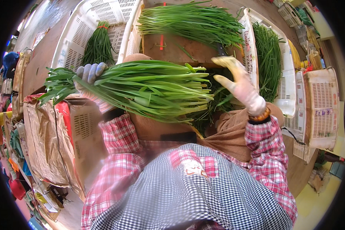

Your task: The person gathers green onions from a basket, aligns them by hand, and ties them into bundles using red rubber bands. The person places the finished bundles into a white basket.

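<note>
My left hand point(91, 74), in a striped knit glove, is closed around the leafy end of a loose bunch of Chinese chives point(149, 89). The bunch lies sideways above my lap, its pale cut stems pointing right. Just beyond those stem ends, my right hand point(238, 79) is raised in a pale, stained glove, thumb and fingers apart and nothing between them. A knife with a black handle point(221, 49) rests near its fingertips, the blade hidden under a larger pile of chives point(187, 23). That pile lies on a brown board point(172, 53), across a strip of red tape point(162, 42).
At the upper left, a white plastic crate point(70, 43) holds a bunch tied with a red band point(103, 27). Another white crate point(287, 86) with chives stands at the right, beside stacked crates point(320, 109). Loose leaves point(218, 99) lie below my right hand. A brown sack point(46, 143) is at the left.
</note>
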Tool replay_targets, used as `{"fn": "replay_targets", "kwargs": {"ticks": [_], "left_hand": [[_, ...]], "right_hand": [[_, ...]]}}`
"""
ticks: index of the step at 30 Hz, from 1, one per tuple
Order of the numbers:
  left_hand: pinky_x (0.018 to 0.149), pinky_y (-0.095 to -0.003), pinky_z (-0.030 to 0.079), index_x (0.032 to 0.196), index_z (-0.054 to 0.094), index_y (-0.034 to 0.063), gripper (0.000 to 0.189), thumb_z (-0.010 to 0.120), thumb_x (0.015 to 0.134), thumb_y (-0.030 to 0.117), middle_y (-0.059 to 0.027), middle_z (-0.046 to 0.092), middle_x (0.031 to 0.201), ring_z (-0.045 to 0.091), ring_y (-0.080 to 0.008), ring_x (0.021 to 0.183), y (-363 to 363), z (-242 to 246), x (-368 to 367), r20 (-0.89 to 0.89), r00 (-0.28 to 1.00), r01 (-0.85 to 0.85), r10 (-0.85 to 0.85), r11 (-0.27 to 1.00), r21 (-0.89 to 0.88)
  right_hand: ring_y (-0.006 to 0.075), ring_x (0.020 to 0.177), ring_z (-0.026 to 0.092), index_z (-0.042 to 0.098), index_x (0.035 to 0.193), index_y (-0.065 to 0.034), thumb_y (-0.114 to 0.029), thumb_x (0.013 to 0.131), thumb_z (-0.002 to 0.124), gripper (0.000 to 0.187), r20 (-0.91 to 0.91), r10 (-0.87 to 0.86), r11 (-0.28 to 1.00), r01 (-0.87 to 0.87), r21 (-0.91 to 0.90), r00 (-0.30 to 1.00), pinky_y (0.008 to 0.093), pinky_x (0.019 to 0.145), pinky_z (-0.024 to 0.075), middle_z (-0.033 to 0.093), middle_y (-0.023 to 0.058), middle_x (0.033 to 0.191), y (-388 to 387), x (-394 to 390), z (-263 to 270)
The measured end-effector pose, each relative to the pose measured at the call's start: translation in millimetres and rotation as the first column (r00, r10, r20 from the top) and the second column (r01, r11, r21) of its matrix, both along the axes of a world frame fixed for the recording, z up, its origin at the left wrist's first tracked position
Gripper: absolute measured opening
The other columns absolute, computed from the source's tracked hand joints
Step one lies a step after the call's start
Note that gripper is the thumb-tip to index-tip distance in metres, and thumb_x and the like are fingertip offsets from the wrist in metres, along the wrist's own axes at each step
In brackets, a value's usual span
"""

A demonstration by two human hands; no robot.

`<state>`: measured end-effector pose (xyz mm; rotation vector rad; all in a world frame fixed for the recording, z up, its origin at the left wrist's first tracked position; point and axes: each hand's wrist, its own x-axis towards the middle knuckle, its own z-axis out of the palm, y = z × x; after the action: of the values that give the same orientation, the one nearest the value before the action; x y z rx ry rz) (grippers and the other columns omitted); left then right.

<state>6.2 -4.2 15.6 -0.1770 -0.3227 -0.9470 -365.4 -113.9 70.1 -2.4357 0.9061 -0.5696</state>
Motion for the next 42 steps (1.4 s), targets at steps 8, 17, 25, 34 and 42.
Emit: {"fn": "replay_targets", "kwargs": {"ticks": [8, 17, 25, 34, 42], "left_hand": [[0.071, -0.0287, 0.039, 0.084, 0.058, 0.0137, 0.013, 0.069, 0.086, 0.02, 0.0087, 0.046, 0.064, 0.044, -0.0072, 0.06, -5, -3, -2, -0.033, 0.999, -0.003, 0.004, 1.0, 0.031], [0.074, -0.0271, 0.038, 0.083, 0.055, 0.0151, 0.02, 0.074, 0.078, 0.015, 0.0089, 0.049, 0.068, 0.048, -0.0059, 0.064, 1, -8, 2, -0.065, 0.997, -0.033, 0.041, 0.993, 0.115], [0.078, -0.0282, 0.042, 0.087, 0.055, 0.0133, 0.024, 0.076, 0.075, 0.01, 0.0059, 0.052, 0.073, 0.051, -0.0087, 0.069, -10, -12, -6, -0.127, 0.991, 0.053, -0.044, 0.997, 0.063], [0.083, -0.0284, 0.043, 0.085, 0.055, 0.0127, 0.023, 0.076, 0.076, 0.012, 0.005, 0.055, 0.076, 0.052, -0.0105, 0.073, -3, -11, -9, -0.116, 0.992, -0.027, 0.044, 0.989, 0.148], [0.087, -0.0338, 0.045, 0.095, 0.051, 0.0123, 0.028, 0.075, 0.082, 0.022, 0.0043, 0.053, 0.082, 0.054, -0.0121, 0.078, -7, -25, -2, -0.042, 0.998, -0.031, 0.038, 0.989, 0.145]], "right_hand": [[0.0102, 0.087, 0.063, 0.067, 0.109, -0.0047, -0.014, 0.093, 0.062, 0.019, 0.53, -0.243, 0.766, -0.174, 0.618, 0.813, 0.0254, 0.083, 0.0489, 0.07, 0.0031, 0.091, -2, 73, -41], [0.0213, 0.091, 0.062, 0.069, 0.108, -0.0067, -0.012, 0.086, 0.065, 0.023, -0.018, -0.112, 0.964, 0.104, -0.243, 0.994, 0.0344, 0.087, 0.0481, 0.068, 0.005, 0.093, 4, -25, -5], [0.0221, 0.083, 0.06, 0.067, 0.098, -0.0169, -0.015, 0.081, 0.058, 0.019, -0.368, 0.157, 0.832, -0.324, -0.451, 0.916, 0.0348, 0.075, 0.0456, 0.059, 0.0031, 0.083, -1, 34, -10], [0.0162, 0.075, 0.056, 0.057, 0.08, -0.0169, -0.019, 0.076, 0.056, 0.005, -0.371, 0.222, 0.579, -0.428, -0.694, 0.902, 0.0305, 0.07, 0.0437, 0.051, -0.002, 0.075, -5, 54, -31], [0.017, 0.082, 0.056, 0.056, 0.078, -0.0168, -0.019, 0.076, 0.057, 0.003, -0.428, 0.134, 0.626, -0.411, -0.663, 0.894, 0.0337, 0.08, 0.0412, 0.053, -0.0013, 0.077, -10, 40, -49]]}}
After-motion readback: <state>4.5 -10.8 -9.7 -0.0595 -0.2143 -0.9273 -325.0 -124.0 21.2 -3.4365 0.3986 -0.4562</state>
